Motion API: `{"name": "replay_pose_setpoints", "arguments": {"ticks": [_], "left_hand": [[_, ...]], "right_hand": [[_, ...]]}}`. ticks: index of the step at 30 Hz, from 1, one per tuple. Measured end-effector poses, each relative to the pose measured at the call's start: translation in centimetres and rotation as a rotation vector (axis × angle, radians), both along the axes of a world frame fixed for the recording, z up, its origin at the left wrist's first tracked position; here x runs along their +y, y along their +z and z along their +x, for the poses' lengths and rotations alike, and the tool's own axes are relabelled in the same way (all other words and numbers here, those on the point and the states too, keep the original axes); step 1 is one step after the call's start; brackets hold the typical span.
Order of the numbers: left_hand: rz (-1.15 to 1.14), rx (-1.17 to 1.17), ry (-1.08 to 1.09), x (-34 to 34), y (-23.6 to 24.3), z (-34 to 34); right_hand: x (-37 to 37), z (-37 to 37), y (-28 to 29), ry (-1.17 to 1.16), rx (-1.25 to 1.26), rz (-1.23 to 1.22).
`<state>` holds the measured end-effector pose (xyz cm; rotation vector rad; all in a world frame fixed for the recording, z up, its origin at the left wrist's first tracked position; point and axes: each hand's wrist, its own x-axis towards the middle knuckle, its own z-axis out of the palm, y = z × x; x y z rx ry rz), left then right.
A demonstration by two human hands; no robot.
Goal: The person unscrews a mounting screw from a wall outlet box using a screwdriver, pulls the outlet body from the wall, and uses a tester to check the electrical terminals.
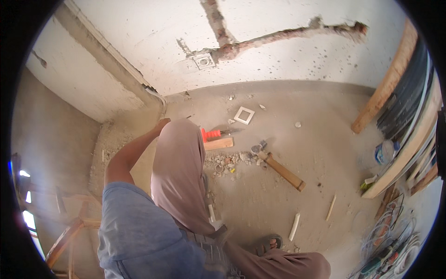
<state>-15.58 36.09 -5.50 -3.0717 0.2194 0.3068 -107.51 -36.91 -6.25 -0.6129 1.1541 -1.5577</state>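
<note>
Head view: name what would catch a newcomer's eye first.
The jagged brown channel gouged into the white wall, at the top, stands out most. Next come the wooden-handled hammer, lying on the dusty floor right of centre, and the bright red-handled tool just right of the person's knee.

Floor [334, 162]: chisel [213, 134] lies just right of the left knee [179, 158]; wood block [219, 144] sits directly on its near side. Rubble [231, 161] is nearer still, with hammer [283, 170] to its right, head toward the rubble. Frame [238, 113] lies beyond the chisel, toward the wall [278, 67]. Two strips [294, 227] lie right of the foot [273, 242]. Far right: container [383, 152] beside planks [409, 139]; cables [388, 232] nearer.
</note>
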Motion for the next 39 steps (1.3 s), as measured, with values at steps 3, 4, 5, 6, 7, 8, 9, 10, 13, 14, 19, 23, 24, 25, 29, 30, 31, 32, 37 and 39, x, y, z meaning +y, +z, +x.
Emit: {"name": "replay_pose_setpoints", "arguments": {"ticks": [3, 4, 5, 6, 7, 8, 9, 10, 13, 14, 19, 23, 24, 25, 29, 30, 31, 32, 37, 39], "left_hand": [[-0.240, 0.027, -0.222, -8.6, -4.2, -0.6], [-0.284, -0.033, -0.263, -9.4, -5.6, 0.4], [-0.305, -0.100, -0.288, -8.8, -5.8, 1.1], [-0.362, -0.126, -0.320, -9.3, -6.3, 2.1], [-0.425, -0.145, -0.359, -10.5, -7.2, 3.2], [-0.389, -0.125, -0.356, -11.7, -7.8, 4.5], [-0.356, -0.103, -0.357, -13.1, -8.4, 5.8], [-0.411, -0.063, -0.394, -14.8, -9.6, 6.7], [-0.539, 0.032, -0.465, -17.9, -11.6, 8.6], [-0.595, 0.074, -0.519, -21.1, -12.7, 8.7], [-0.629, 0.069, -0.563, -20.1, -16.8, 10.3], [-0.614, 0.096, -0.592, -23.1, -13.2, 7.9], [-0.685, -0.078, -0.637, -22.7, -13.0, 7.5], [-0.752, -0.258, -0.672, -22.3, -12.8, 7.1], [-1.297, 0.853, -0.425, -26.6, -2.2, -3.8], [-1.520, 1.039, -0.293, -26.9, -1.0, -6.1], [-1.738, 1.164, -0.053, -27.0, 1.7, -8.1], [-1.952, 1.294, 0.194, -26.8, 4.1, -9.2], [-2.374, 0.858, 0.794, -24.8, 3.5, -7.1], [-2.311, 0.564, 0.930, -23.4, 4.6, -6.6]], "right_hand": [[0.3, 6.6, 1.1, 0.189, 0.044, 0.070], [0.5, 9.3, 0.9, 0.264, 0.048, 0.128], [1.4, 13.0, 0.7, 0.466, 0.148, 0.155], [3.5, 17.3, 0.8, 0.653, 0.251, 0.180], [6.3, 21.5, 1.4, 0.828, 0.364, 0.205], [9.4, 25.6, 1.6, 0.998, 0.471, 0.237], [12.1, 29.4, 1.8, 1.162, 0.582, 0.272], [14.3, 32.1, 2.0, 1.313, 0.708, 0.314], [19.7, 36.4, 1.8, 1.448, 0.585, 0.608], [19.5, 33.5, 2.1, 1.431, 0.608, 0.576], [26.8, 48.0, 11.2, 1.361, -0.034, 0.729], [28.3, 53.3, 14.0, 1.520, 0.363, 0.520], [28.9, 55.5, 13.7, 1.599, 0.323, 0.521], [29.4, 57.0, 13.6, 1.688, 0.287, 0.520], [30.7, 60.1, 9.3, 1.792, 0.240, 0.552], [31.5, 61.6, 8.5, 1.874, 0.303, 0.515], [32.0, 63.1, 8.8, 1.943, 0.394, 0.477], [32.4, 64.2, 9.4, 1.990, 0.494, 0.436], [34.9, 70.3, 5.8, 1.932, 0.717, -0.260], [36.1, 73.2, 5.9, 1.976, 0.731, -0.441]]}}
